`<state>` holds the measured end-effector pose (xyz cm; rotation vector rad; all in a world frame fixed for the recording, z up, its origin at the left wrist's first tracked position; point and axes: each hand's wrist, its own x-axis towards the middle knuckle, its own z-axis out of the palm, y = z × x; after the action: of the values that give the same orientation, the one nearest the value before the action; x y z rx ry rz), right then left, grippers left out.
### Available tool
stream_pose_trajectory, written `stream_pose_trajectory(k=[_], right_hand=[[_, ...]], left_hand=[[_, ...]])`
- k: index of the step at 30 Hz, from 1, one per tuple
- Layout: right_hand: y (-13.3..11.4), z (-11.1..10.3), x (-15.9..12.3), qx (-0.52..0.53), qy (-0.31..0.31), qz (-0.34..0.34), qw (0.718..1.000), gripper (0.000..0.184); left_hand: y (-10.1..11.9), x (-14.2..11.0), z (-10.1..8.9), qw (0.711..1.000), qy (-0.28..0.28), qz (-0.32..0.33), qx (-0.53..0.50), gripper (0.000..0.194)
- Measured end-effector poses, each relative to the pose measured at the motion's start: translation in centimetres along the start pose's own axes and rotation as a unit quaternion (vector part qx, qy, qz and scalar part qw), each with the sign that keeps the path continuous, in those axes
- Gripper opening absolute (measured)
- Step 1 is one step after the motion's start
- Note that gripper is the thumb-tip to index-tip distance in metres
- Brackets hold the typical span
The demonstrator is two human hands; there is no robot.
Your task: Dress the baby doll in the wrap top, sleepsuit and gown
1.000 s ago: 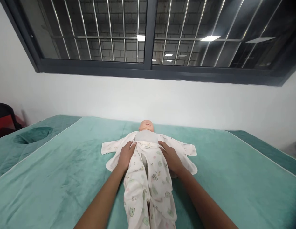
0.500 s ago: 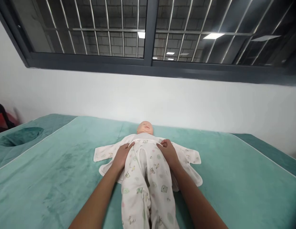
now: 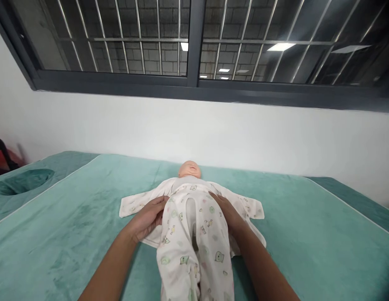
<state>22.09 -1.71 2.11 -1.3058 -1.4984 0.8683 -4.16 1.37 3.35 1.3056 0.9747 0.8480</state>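
A baby doll (image 3: 189, 169) lies on its back, its head toward the wall. Its white long-sleeved top (image 3: 138, 202) is spread out to both sides. White baby trousers (image 3: 209, 234) with small green animal prints cover its waist and legs, with a gap at the crotch. My left hand (image 3: 148, 217) is at the left hip, fingers stretched out and tips touching the trousers' edge. On the other side my right hand (image 3: 227, 211) lies along the right hip with fingers extended toward the waistband; some of them are hidden by the cloth.
The doll lies on a padded surface with a green plush cover (image 3: 72, 234). A round hollow (image 3: 25, 180) is sunk into its left end. Behind it rise a white wall (image 3: 125, 125) and a barred window (image 3: 194, 85). A red and black object (image 3: 1, 156) shows at far left.
Both hands have let go of the trousers' waistband. My left hand has moved outward and turned at the hip; my right hand has slid slightly down along the side.
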Motion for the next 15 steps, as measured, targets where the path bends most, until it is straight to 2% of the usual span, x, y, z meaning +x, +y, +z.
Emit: stream_pose_trajectory(k=[4,9,12,15], right_hand=[[0.2,-0.6,-0.1,-0.049,-0.008,-0.055,0.997,0.042],[-0.4,-1.0,-0.6,0.027,-0.069,-0.093,0.993,0.047],[-0.9,-0.7,-0.6,0.098,-0.086,-0.052,0.99,0.041],[-0.8,-0.4,-0.5,0.222,-0.086,0.042,0.97,0.032]], left_hand=[[0.3,-0.3,0.0,0.997,-0.059,-0.038,-0.022,0.036],[0.9,-1.0,-0.3,0.991,-0.11,-0.072,0.014,0.042],[1.2,-1.1,-0.3,0.986,-0.126,-0.103,0.039,0.043],[1.7,-1.3,0.0,0.989,-0.102,-0.094,0.058,0.043]])
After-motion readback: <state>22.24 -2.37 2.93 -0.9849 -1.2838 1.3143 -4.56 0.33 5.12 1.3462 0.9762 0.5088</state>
